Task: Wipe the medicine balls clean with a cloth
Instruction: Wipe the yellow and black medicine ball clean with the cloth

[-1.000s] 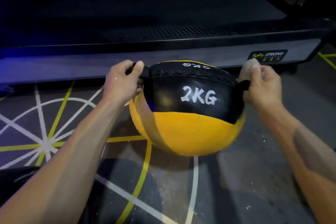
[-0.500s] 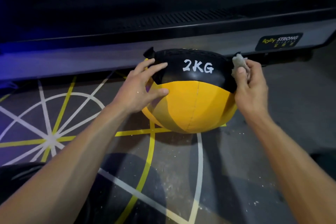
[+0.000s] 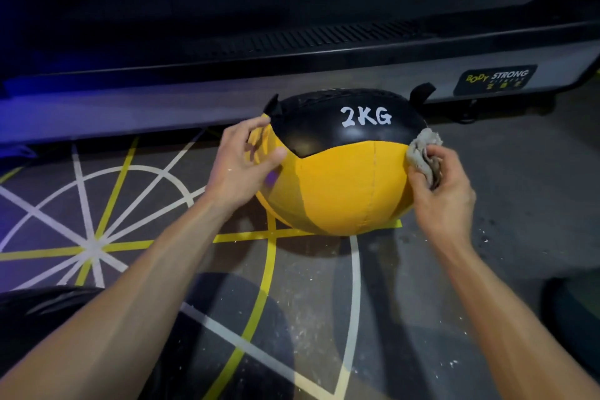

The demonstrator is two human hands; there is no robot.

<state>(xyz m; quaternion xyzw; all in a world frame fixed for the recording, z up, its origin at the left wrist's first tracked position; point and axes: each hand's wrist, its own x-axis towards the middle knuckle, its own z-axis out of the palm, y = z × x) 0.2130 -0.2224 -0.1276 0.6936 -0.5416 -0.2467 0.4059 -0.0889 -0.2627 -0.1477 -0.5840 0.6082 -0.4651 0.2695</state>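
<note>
Your 2KG medicine ball (image 3: pixel 344 185) sits on the floor (image 3: pixel 506 191), treadmill edge (image 3: pixel 292 84) close at 12 o'clock. Left hand (image 3: pixel 242 166) relaxed, fingers loose against its side; right hand (image 3: pixel 441 191) clutches the cloth (image 3: pixel 422 153) (bunched) at 3 o'clock.

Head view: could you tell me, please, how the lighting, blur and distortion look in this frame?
Head view: dim overall, with a blue cast at the far left; the left hand is motion-blurred, while the ball and cloth in the right hand stay fairly sharp; the wide lens bows the treadmill edge; dark shadows fall on the floor.
</note>
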